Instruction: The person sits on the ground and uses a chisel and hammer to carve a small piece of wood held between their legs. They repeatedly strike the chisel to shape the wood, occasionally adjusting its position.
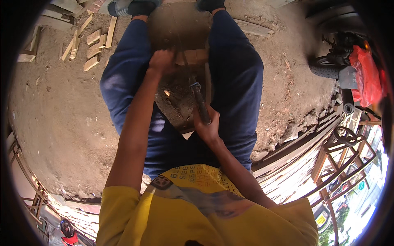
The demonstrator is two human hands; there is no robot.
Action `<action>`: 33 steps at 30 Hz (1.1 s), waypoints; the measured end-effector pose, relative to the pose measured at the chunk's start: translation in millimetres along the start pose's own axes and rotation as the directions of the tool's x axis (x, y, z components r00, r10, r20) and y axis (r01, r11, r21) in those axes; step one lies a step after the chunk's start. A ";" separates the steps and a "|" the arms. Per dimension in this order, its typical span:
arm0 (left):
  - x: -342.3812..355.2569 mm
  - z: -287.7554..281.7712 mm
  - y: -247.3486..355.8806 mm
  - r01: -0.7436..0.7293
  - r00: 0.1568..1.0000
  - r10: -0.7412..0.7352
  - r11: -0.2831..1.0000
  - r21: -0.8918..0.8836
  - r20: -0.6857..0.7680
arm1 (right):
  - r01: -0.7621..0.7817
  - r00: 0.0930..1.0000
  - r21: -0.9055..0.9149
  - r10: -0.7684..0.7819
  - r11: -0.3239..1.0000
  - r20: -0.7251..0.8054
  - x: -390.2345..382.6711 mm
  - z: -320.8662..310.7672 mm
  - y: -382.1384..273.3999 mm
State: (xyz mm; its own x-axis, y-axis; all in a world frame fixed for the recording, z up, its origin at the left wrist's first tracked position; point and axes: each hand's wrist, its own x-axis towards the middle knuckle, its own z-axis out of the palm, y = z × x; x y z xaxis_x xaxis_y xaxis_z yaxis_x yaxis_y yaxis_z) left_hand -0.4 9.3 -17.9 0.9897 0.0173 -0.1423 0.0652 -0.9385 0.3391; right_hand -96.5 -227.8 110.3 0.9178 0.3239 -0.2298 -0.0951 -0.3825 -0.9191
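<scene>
My right hand grips the dark handle of a long thin-bladed tool, apparently a saw, whose blurred blade runs up between my legs. My left hand is at the left end of a short wooden piece lying crosswise between my shins; its fingers are blurred, and I cannot make out what they hold. Beneath, between my thighs, are dark dirt and a small pale chip.
Cut wooden blocks lie on the dirt floor at upper left. A long board lies by my right foot. A motorbike tyre and red plastic bag are at right. Stacked timber and frames stand at lower right.
</scene>
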 end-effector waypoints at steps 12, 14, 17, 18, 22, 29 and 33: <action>4.1 -7.3 0.4 0.011 0.998 -0.010 1.000 -0.017 0.061 | 0.000 0.999 -0.006 0.000 1.000 -0.051 20.4 15.6 4.8; 4.7 -7.6 -2.1 0.033 0.996 -0.029 0.999 -0.043 0.080 | 0.038 0.997 0.062 -0.033 0.997 -0.075 68.0 33.0 -13.4; 0.1 0.8 -8.9 0.018 1.000 -0.019 0.996 -0.086 -0.020 | 0.012 0.999 0.082 -0.008 0.997 -0.048 60.6 36.6 -3.0; -0.7 -2.1 -4.1 0.027 0.999 -0.029 0.998 -0.063 -0.032 | 0.011 0.999 0.017 -0.011 1.000 -0.031 35.1 29.6 6.9; 5.3 -7.3 -2.5 0.019 0.994 -0.022 0.999 0.032 0.103 | 0.039 0.998 -0.026 -0.041 0.999 -0.055 -2.5 17.0 18.4; 3.7 -4.8 -5.4 0.020 1.000 -0.020 1.000 -0.019 0.004 | -0.094 0.996 -0.041 0.094 0.995 0.004 31.4 31.7 -11.3; 3.0 -15.0 3.5 0.025 0.999 -0.024 1.000 -0.009 0.046 | 0.046 0.997 -0.027 -0.048 0.999 -0.057 -21.6 12.2 4.1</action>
State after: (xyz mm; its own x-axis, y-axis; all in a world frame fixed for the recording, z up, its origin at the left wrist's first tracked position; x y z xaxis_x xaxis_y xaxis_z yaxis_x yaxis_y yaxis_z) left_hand 4.7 11.2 -3.2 0.9808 0.0239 -0.1934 0.0905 -0.9347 0.3437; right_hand -121.4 -225.8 107.6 0.9418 0.2919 -0.1667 -0.0419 -0.3903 -0.9197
